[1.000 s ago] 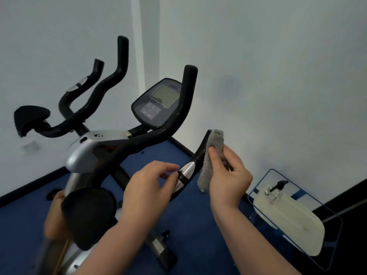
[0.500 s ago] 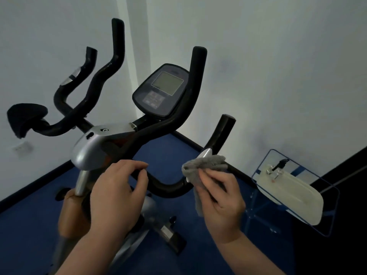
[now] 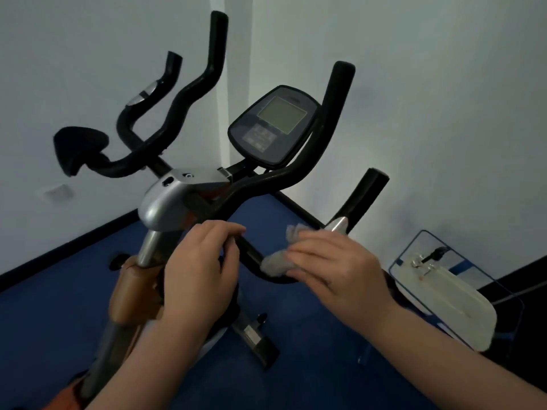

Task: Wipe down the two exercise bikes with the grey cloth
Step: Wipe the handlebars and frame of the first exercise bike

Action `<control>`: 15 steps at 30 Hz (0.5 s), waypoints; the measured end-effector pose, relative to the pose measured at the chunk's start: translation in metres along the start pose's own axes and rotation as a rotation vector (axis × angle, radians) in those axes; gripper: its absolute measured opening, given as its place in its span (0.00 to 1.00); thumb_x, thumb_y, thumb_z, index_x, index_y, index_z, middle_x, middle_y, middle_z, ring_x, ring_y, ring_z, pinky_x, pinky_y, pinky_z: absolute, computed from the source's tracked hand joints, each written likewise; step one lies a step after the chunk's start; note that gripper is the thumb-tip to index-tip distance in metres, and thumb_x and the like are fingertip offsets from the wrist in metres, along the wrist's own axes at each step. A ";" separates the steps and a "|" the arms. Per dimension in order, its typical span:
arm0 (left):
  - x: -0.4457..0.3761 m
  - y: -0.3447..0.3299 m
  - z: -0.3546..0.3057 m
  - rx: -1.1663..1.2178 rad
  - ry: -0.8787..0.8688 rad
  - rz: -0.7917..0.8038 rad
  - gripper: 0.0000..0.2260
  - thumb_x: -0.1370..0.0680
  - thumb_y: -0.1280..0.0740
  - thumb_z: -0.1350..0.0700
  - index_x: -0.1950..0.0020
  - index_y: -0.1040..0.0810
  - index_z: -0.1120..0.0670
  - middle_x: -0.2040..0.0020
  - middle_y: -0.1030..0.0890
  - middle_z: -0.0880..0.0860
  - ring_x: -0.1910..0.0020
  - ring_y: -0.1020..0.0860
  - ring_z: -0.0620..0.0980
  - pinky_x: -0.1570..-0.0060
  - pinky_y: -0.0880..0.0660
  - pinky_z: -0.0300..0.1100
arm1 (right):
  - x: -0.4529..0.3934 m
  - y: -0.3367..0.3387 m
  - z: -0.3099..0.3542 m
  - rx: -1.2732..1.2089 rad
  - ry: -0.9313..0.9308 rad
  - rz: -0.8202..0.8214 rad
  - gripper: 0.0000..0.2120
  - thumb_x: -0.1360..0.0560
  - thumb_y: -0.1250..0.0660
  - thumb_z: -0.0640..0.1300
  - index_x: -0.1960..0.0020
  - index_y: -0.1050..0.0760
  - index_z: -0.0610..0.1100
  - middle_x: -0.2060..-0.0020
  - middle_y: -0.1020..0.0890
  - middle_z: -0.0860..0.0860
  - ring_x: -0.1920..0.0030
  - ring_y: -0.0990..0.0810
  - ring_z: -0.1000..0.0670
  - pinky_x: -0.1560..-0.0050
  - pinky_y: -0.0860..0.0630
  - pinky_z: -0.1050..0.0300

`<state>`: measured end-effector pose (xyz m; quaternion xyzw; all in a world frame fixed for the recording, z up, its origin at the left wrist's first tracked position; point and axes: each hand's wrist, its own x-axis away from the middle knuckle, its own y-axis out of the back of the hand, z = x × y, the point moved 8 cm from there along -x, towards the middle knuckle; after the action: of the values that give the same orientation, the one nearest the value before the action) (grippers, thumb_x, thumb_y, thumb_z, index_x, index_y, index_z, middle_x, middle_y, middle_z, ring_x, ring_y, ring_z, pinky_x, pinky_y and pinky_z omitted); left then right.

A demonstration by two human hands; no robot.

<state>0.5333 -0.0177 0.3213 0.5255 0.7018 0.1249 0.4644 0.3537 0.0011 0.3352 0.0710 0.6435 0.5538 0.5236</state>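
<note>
Black pad [image 3: 77,149] at 9 o'clock, on the end of a black bar, upper left. Exercise bike [image 3: 165,202] fills centre-left: silver-grey housing, black curved handlebars rising to 12 o'clock, console [image 3: 273,127] with a grey screen at about 1 o'clock from the housing. Left hand [image 3: 196,275] at 6 o'clock of the housing, fingers curled round the black handlebar [image 3: 251,255], gripping it. Grey cloth [image 3: 276,263] just right of that hand, bunched on the low bend of the same bar, under the silver sensor patch [image 3: 339,224]. Right hand [image 3: 334,269] on the cloth, fingers curled over it and pressing it to the bar; thumb hidden. Blue wire rack [image 3: 408,250] with a whitish plastic piece [image 3: 450,300] at 3 o'clock, by the wall. Blue floor [image 3: 310,365] below.
</note>
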 end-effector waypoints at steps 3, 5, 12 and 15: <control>0.011 0.010 0.015 -0.066 -0.009 -0.029 0.08 0.23 0.39 0.57 0.47 0.21 0.52 0.52 0.19 0.47 0.52 0.24 0.45 0.52 0.33 0.35 | 0.003 -0.018 0.028 0.033 0.018 0.055 0.07 0.27 0.29 0.46 0.50 0.16 0.47 0.53 0.15 0.54 0.51 0.18 0.52 0.45 0.23 0.58; 0.018 0.019 0.030 -0.083 0.077 -0.078 0.10 0.22 0.41 0.51 0.48 0.22 0.51 0.53 0.20 0.47 0.52 0.26 0.43 0.52 0.38 0.30 | -0.005 -0.022 0.029 0.008 -0.016 0.103 0.08 0.30 0.26 0.45 0.51 0.16 0.47 0.55 0.15 0.54 0.54 0.17 0.53 0.51 0.20 0.59; 0.031 0.024 0.052 0.069 0.234 -0.247 0.07 0.23 0.40 0.48 0.51 0.24 0.47 0.55 0.25 0.41 0.54 0.32 0.35 0.48 0.40 0.23 | -0.052 -0.057 0.030 -0.062 -0.194 0.293 0.06 0.29 0.28 0.49 0.53 0.16 0.50 0.58 0.18 0.54 0.62 0.19 0.50 0.62 0.22 0.53; 0.030 0.024 0.054 0.088 0.249 -0.242 0.05 0.23 0.38 0.48 0.53 0.24 0.46 0.56 0.24 0.41 0.54 0.30 0.36 0.49 0.39 0.24 | -0.077 -0.076 0.030 -0.035 -0.250 0.282 0.09 0.26 0.33 0.53 0.50 0.17 0.52 0.55 0.19 0.53 0.55 0.21 0.49 0.55 0.25 0.51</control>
<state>0.5902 0.0013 0.2923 0.4373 0.8170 0.1015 0.3621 0.4478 -0.0602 0.3259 0.2195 0.5473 0.6198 0.5178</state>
